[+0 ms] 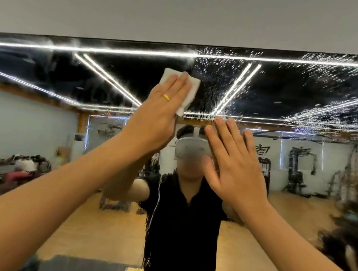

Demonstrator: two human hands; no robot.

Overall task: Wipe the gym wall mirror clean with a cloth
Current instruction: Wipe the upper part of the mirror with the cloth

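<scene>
While left hand [165, 108], fingers straight, is pressing cloth [191, 91] on mirror [314, 103], droplet band [227, 55] is running sideways rightward, above flat, empty right hand [235, 165]; left nearer.

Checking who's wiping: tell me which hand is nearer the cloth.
Left. The left hand presses flat on the cloth, high on the mirror; the right hand is open, lower and to the right, clear of the cloth.
</scene>
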